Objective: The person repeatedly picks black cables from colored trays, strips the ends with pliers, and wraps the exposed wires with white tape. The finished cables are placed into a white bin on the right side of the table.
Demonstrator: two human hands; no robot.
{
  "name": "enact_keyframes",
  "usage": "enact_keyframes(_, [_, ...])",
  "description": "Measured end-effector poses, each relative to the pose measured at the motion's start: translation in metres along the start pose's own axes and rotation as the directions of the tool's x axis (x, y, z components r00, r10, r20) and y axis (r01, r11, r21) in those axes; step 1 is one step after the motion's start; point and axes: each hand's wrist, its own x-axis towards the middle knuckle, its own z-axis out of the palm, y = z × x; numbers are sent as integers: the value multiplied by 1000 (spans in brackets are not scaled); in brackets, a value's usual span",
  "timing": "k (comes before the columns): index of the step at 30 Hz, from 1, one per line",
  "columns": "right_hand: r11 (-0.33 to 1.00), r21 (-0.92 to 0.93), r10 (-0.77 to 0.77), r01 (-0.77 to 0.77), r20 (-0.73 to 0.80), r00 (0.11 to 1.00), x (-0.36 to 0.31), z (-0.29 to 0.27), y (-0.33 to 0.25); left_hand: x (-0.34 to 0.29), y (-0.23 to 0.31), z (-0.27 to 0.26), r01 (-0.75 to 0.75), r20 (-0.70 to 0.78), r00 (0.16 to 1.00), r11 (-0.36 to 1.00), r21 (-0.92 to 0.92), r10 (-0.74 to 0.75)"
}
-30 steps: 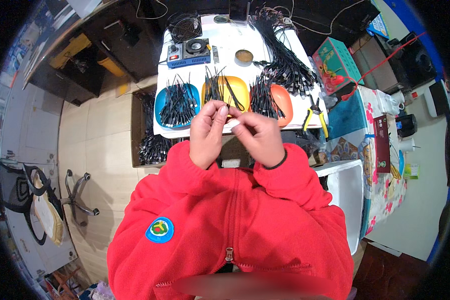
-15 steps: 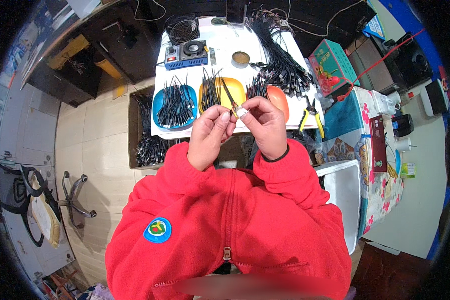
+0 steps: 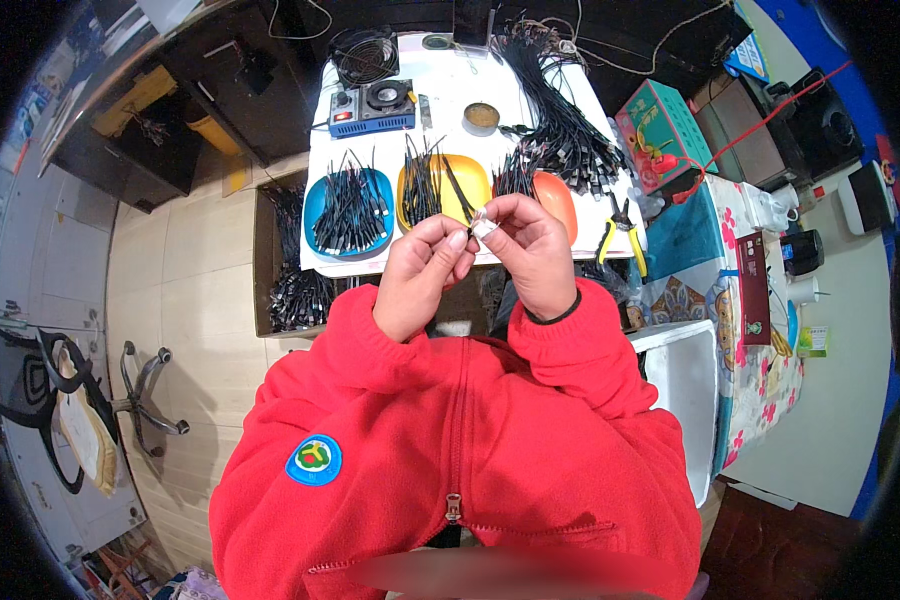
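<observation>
In front of my chest, over the table's near edge, both hands meet fingertip to fingertip. My left hand (image 3: 422, 275) is closed in a pinch on a thin dark cable end, mostly hidden by the fingers. Thumb and forefinger of my right hand (image 3: 532, 255) close on a small white piece (image 3: 484, 227); whether it is a wrap on a fingertip or a loose bit, I cannot tell. A slim dark rod-like thing (image 3: 454, 185) slants over the yellow tray (image 3: 473, 172) towards my fingers. Short black cables (image 3: 348, 210) fill the blue tray (image 3: 314, 205).
Cables also lie by the orange tray (image 3: 560, 195). Yellow-handled pliers (image 3: 622, 240) rest at the table's right edge. Farther back stand a blue soldering pot unit (image 3: 372, 112), a round tin (image 3: 481, 119) and a large cable bundle (image 3: 560, 110). A box of cables (image 3: 295, 290) sits left below.
My fingers have shifted slightly around the small pieces. The coloured bit seen earlier between the fingertips is now mostly covered. The arms stay in place.
</observation>
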Motion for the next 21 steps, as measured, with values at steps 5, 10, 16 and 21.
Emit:
enact_keyframes(5, [999, -19, -29, 29, -11, 1000, -2, -2, 2, -1, 2, 2, 53, 11, 999, 983, -177, -51])
enact_keyframes(10, [958, 276, 65, -78, 56, 996, -3, 0, 9, -2, 2, -2, 205, 177, 974, 878, -433, -141])
enact_keyframes(16, [983, 162, 66, -85, 120, 991, -4, -3, 5, 0, 0, -12, 325, 349, 924, 802, -501, -156])
enact_keyframes(21, [985, 156, 61, -72, 75, 995, -7, -2, 5, -1, -5, -11, 237, 269, 956, 845, -480, -115])
